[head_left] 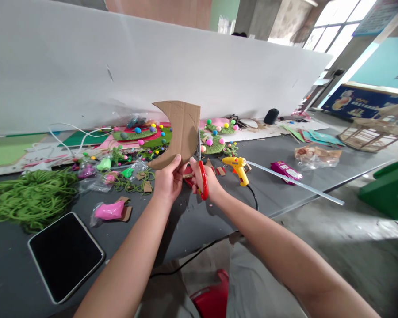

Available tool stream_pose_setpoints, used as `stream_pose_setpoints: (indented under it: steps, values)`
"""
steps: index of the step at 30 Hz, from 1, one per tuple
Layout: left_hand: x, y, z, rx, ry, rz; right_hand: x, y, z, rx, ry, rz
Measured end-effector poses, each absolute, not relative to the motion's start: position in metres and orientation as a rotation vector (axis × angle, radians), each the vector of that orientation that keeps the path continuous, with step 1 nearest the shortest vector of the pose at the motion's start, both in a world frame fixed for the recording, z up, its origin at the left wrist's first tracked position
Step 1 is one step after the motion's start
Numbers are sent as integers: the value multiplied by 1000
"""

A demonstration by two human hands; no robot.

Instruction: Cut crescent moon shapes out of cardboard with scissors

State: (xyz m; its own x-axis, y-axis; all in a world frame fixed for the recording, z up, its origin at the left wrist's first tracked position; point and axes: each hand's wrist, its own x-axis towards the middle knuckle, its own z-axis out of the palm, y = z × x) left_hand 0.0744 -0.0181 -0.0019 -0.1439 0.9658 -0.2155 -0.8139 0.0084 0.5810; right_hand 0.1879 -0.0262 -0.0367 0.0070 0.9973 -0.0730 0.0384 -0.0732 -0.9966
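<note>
A piece of brown cardboard [183, 128] with a curved cut-out on its left side is held up over the table. My left hand [170, 179] is closed on its lower edge, thumb on the near face. In my right hand [205, 176] are red-handled scissors [204, 183], fingers wrapped round the handles. The blades point up along the right edge of the cardboard; whether they are parted is hard to make out. A curved line shows on the cardboard near that edge.
A yellow glue gun [238, 168] with a long glue stick lies to the right, near a purple packet [286, 172]. Green cord [29, 194], a black-screened tablet [66, 256] and a pink clay packet [109, 210] lie left. Pom-pom-decorated green pieces [215, 143] sit behind, before a white board [152, 66].
</note>
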Motion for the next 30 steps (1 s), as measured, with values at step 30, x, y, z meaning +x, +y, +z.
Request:
stream_pose_setpoints:
  steps: [30]
  values:
    - [74, -17, -4, 396, 681, 1572, 210, -30, -22, -1437, -1305, 1022]
